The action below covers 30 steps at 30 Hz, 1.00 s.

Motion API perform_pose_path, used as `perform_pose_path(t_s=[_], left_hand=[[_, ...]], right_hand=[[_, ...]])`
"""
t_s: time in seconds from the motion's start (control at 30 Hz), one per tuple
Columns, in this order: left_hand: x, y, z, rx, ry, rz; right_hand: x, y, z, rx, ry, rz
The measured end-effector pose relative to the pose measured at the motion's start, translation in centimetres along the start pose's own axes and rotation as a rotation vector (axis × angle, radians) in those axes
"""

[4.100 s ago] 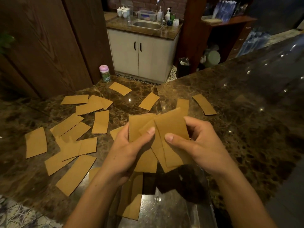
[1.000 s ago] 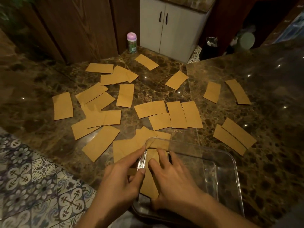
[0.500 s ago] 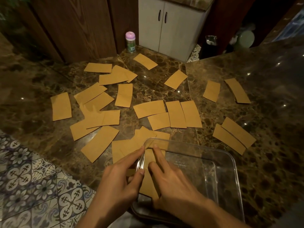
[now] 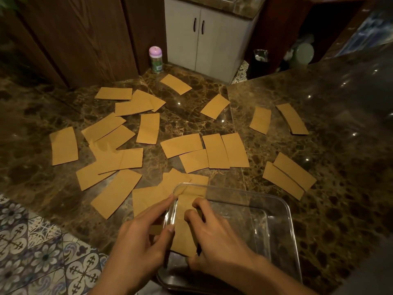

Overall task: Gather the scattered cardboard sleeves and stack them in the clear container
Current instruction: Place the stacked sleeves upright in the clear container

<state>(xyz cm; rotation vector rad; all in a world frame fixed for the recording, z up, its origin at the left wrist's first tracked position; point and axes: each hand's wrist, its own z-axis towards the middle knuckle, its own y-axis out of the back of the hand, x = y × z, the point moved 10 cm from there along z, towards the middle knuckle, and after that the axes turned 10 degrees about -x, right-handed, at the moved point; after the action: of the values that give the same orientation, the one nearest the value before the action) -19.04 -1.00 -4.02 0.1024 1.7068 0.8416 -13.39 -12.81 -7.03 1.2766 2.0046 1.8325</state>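
Note:
A clear container [image 4: 282, 211] sits at the near edge of the dark marble counter. A small stack of brown cardboard sleeves [image 4: 183, 233] stands on edge against its left wall. My right hand [image 4: 214, 237] is inside the container, fingers curled on the stack. My left hand [image 4: 140, 245] is at the container's left wall, thumb and fingers pressing the stack from outside and over the rim. Several more flat sleeves lie scattered over the counter, such as one at far left [image 4: 63, 145] and a pair at right [image 4: 289, 175].
A pink-capped bottle [image 4: 155, 59] stands at the counter's back edge by wooden panels. White cabinet doors [image 4: 202, 37] lie beyond. Patterned floor tiles [image 4: 32, 248] show below the counter's left front edge. The counter extends to the right [image 4: 340, 103].
Four seconds ago both hands held a bundle of sleeves above the counter. That bundle is now down in the container. Since half a second ago my right fingers have curled tighter on the stack.

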Motion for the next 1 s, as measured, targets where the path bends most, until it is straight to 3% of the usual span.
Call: perform_pose_path(t_s=[0.2,0.27,0.33,0.4,0.5,0.6,0.77,1.0], left_hand=[[0.3,1.2,1.9,0.045,0.029,0.008],[0.9,2.8,3.0,-0.019,0.034,0.063],[2.5,4.5,3.8,-0.098,0.005,0.292],[4.7,4.5,3.9,-0.05,0.043,0.529],[6.3,2.7,4.0,0.08,0.044,0.644],[5.8,0.5,4.3,0.106,-0.012,0.684],[5.5,-0.9,5.3,0.11,-0.011,0.585],[5.6,-1.2,8.7,0.098,-0.01,0.55]], right_hand=[[-0.2,3.3,-0.9,0.071,-0.032,0.166],[-2.4,8.0,-1.4,-0.112,-0.111,0.317],[-7.7,13.5,-2.0,-0.412,-0.249,0.391],[-14.6,16.9,-2.4,-0.584,-0.391,0.267],[-24.3,15.3,-1.5,-0.34,-0.605,0.01],[-28.1,12.1,-1.0,-0.153,-0.648,0.01],[-29.3,11.0,-0.5,-0.308,-0.676,0.002],[-29.1,10.3,-1.3,-0.292,-0.803,0.061]])
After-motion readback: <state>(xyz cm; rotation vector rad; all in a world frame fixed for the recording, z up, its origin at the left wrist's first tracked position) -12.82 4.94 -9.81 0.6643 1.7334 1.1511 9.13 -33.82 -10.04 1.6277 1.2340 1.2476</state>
